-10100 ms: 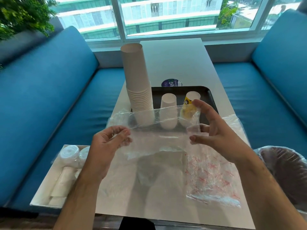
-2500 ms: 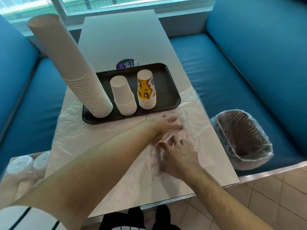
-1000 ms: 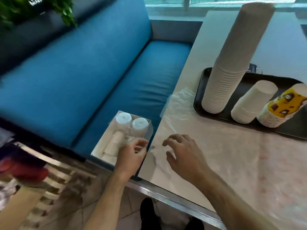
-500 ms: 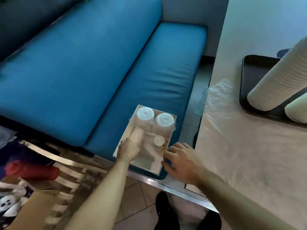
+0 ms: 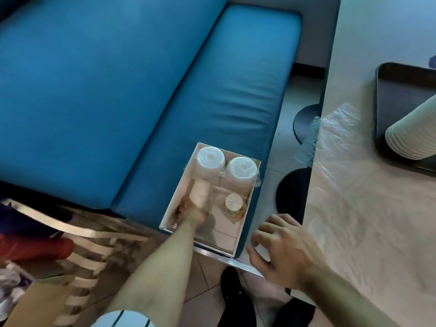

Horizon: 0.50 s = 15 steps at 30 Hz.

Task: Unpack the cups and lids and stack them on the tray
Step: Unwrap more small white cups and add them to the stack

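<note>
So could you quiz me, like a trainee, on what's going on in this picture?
1. True or false: the left hand is reaching into the white cardboard box on the blue bench seat.
2. Which is nearer the clear plastic sheet on the table: (a) left hand, (b) right hand?
3. Fill in: the tall stack of white paper cups stands on the black ___.

Key: 1 true; 2 b; 3 tray.
</note>
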Motion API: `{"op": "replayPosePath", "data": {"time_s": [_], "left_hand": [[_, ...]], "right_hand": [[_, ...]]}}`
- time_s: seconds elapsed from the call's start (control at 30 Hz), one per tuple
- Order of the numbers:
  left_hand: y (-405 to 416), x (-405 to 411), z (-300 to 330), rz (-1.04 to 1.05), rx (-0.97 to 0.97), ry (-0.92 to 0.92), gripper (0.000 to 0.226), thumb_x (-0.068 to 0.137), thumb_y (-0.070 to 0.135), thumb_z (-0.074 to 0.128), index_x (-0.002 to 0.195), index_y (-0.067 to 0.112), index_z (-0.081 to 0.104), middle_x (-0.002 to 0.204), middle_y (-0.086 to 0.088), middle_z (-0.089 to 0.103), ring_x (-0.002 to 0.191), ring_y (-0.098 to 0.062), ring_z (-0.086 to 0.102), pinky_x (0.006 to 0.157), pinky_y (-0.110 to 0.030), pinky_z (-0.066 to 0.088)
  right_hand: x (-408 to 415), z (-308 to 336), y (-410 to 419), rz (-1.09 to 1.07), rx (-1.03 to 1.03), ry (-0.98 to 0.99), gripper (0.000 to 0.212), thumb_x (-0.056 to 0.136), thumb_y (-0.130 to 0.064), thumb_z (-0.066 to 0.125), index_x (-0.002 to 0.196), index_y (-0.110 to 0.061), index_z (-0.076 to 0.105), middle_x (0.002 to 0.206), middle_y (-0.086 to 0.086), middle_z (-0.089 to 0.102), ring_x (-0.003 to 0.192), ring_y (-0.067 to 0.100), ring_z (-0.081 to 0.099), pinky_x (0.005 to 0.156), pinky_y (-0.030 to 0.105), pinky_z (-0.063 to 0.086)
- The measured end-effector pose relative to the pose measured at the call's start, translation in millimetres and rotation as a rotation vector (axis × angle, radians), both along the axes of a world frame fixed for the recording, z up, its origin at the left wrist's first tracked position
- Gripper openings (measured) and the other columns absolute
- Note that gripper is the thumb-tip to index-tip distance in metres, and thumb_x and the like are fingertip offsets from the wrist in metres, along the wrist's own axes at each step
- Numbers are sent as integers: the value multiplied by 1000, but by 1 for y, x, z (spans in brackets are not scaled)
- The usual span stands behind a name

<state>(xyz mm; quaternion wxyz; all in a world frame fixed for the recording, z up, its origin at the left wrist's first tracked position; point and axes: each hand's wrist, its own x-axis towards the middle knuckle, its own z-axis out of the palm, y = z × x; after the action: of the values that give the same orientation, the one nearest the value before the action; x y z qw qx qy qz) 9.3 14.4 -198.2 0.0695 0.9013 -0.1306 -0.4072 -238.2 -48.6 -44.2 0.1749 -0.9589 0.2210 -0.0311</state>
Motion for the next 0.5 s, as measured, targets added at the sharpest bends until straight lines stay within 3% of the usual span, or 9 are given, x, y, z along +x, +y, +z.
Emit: {"op": "replayPosePath", "data": {"time_s": [0.1,0.27,0.33,0.4,0.5], "left_hand": [[1,4,-8,15,-3,8,112,76,51,76,155,21,3,156,-13,32,141,-36,38,113,-48,36],[-2,3,-5,31,-46,-9,104,73,46,77,151,18,14,145,-12,46,134,-35,47,110,-48,38],[-3,0,4,57,-122,33,85,71,40,78,140,16,37,128,-8,59,120,-32,58,101,-44,47],[-4,-2,15,63,-210,102,55,69,38,76,116,16,57,108,-2,67,102,-26,65,93,-42,54],[-5,-6,30,238,-351,265,20,87,24,73,101,15,62,108,-2,64,102,-17,58,91,-33,47]], "right_hand": [[0,-2,-1,1,-3,16,26,88,-47,56,71,-30,65,72,-14,62,75,12,56,78,29,48],[1,-7,-2,-12,-11,46,30,87,-49,54,70,-28,64,71,-13,61,73,14,57,75,32,49],[1,-7,-3,-14,-13,46,29,87,-48,55,70,-28,64,71,-13,61,74,14,57,75,33,49],[2,-6,-3,-15,-10,43,27,86,-47,56,69,-27,64,71,-13,60,74,14,57,75,32,49],[3,-4,-2,-17,2,44,24,84,-46,57,70,-28,65,71,-14,61,73,13,57,74,32,49]]}}
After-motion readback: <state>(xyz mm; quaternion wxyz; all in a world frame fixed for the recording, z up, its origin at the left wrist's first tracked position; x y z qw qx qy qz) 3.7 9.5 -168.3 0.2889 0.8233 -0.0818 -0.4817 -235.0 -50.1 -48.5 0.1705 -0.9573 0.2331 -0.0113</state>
